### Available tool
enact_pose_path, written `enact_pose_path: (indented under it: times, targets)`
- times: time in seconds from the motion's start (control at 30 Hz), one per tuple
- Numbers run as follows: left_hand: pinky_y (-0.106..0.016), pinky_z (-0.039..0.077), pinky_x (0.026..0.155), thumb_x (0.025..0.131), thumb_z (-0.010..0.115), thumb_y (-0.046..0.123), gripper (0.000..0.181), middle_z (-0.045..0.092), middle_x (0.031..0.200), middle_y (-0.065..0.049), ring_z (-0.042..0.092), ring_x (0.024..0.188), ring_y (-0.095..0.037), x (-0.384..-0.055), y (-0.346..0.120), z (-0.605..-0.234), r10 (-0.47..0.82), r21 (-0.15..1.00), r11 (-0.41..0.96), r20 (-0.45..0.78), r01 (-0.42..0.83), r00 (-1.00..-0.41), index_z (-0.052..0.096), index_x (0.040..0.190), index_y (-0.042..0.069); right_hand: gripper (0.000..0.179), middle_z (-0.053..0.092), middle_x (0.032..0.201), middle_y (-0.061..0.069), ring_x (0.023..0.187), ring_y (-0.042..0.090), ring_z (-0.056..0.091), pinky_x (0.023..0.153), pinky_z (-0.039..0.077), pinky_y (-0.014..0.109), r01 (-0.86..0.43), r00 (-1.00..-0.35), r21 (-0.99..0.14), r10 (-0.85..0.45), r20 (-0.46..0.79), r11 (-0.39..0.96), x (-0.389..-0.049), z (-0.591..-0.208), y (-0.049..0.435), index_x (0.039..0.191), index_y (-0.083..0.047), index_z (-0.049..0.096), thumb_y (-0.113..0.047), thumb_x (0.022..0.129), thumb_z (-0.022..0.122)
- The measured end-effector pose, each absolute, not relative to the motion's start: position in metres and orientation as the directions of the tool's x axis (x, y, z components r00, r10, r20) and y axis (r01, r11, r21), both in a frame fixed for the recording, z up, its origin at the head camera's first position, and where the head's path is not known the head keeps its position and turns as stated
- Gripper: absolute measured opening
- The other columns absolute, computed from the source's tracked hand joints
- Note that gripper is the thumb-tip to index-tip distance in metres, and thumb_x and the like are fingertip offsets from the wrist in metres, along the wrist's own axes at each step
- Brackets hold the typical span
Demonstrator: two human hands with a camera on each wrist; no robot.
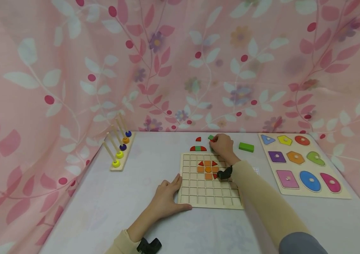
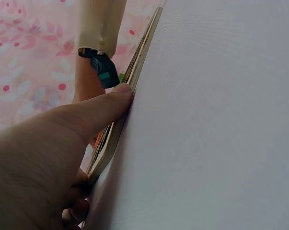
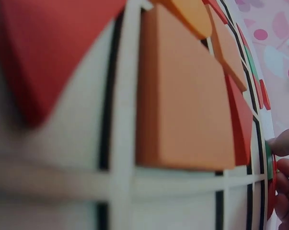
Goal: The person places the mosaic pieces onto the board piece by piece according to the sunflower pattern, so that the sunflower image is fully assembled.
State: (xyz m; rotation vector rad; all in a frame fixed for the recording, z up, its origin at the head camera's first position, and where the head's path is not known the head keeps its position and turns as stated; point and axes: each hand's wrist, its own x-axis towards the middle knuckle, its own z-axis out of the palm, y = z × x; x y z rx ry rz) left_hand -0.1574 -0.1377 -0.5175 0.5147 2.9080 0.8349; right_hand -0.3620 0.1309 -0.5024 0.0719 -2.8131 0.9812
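Observation:
A square wooden grid board [image 1: 211, 201] lies on the table. My left hand [image 1: 166, 198] spreads at its near left corner, thumb along the near edge; in the left wrist view the thumb [image 2: 106, 106] touches the board's rim. Orange squares [image 1: 207, 163], an orange round piece [image 1: 208, 169] and red triangles [image 1: 201, 163] sit on the grid. Beyond the far edge, my right hand [image 1: 223, 145] has its fingers curled around a small red piece [image 1: 212, 140], next to a green piece [image 1: 210, 137]. Its fingertips partly hide both pieces.
Red and green pieces [image 1: 198, 148] and a red quarter piece [image 1: 198, 139] lie behind the board. A green block [image 1: 246, 147] sits to their right. A shape puzzle [image 1: 335, 165] stands far right, a peg stand with beads [image 1: 123, 160] at left.

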Motion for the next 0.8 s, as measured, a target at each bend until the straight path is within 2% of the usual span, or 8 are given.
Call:
enact_pose_path:
  times: [0.2, 0.3, 0.43, 0.63, 0.8]
  targets:
    - [-0.03, 0.03, 0.076, 0.075, 0.087, 0.069, 0.116, 0.034, 0.172, -0.007, 0.035, 0.088, -0.012, -0.157, -0.137, -0.517, 0.34, 0.524, 0.797, 0.021, 0.3, -0.94, 0.043, 0.161, 0.006, 0.027, 0.077, 0.105, 0.021, 0.1, 0.039, 0.068, 0.106, 0.04, 0.063, -0.132, -0.983, -0.648, -0.017, 0.181, 0.75, -0.363, -0.504, 0.136, 0.11, 0.003, 0.075, -0.022, 0.099, 0.074]
    - [-0.03, 0.03, 0.075, 0.075, 0.087, 0.068, 0.115, 0.034, 0.172, -0.007, 0.034, 0.087, -0.012, -0.157, -0.136, -0.515, 0.339, 0.526, 0.797, 0.019, 0.298, -0.94, 0.043, 0.161, 0.005, 0.026, 0.077, 0.103, 0.021, 0.096, 0.038, 0.07, 0.1, 0.048, 0.058, -0.154, -0.98, -0.669, -0.025, 0.198, 0.728, -0.361, -0.501, 0.137, 0.11, 0.003, 0.076, -0.02, 0.098, 0.074]
    - [-0.029, 0.029, 0.075, 0.075, 0.087, 0.068, 0.115, 0.035, 0.171, -0.007, 0.034, 0.087, -0.012, -0.156, -0.136, -0.514, 0.337, 0.525, 0.798, 0.018, 0.296, -0.941, 0.043, 0.161, 0.005, 0.023, 0.077, 0.101, 0.021, 0.089, 0.036, 0.071, 0.084, 0.055, 0.052, -0.187, -0.974, -0.699, -0.036, 0.225, 0.69, -0.354, -0.493, 0.138, 0.106, 0.002, 0.077, -0.019, 0.097, 0.076]
    - [-0.029, 0.03, 0.075, 0.075, 0.087, 0.067, 0.115, 0.036, 0.171, -0.009, 0.034, 0.087, -0.012, -0.155, -0.136, -0.513, 0.344, 0.53, 0.791, 0.029, 0.306, -0.938, 0.044, 0.16, 0.003, 0.02, 0.077, 0.099, 0.019, 0.083, 0.032, 0.066, 0.071, 0.052, 0.04, -0.279, -0.951, -0.7, -0.089, 0.295, 0.658, -0.346, -0.49, 0.142, 0.103, 0.001, 0.079, -0.018, 0.098, 0.078]
    - [-0.03, 0.031, 0.076, 0.075, 0.088, 0.066, 0.115, 0.035, 0.171, -0.009, 0.035, 0.088, -0.013, -0.154, -0.137, -0.514, 0.344, 0.536, 0.787, 0.029, 0.306, -0.938, 0.043, 0.16, 0.002, 0.022, 0.077, 0.1, 0.017, 0.081, 0.027, 0.061, 0.07, 0.047, 0.035, -0.327, -0.938, -0.711, -0.123, 0.323, 0.623, -0.334, -0.49, 0.148, 0.106, -0.001, 0.08, -0.021, 0.097, 0.08]
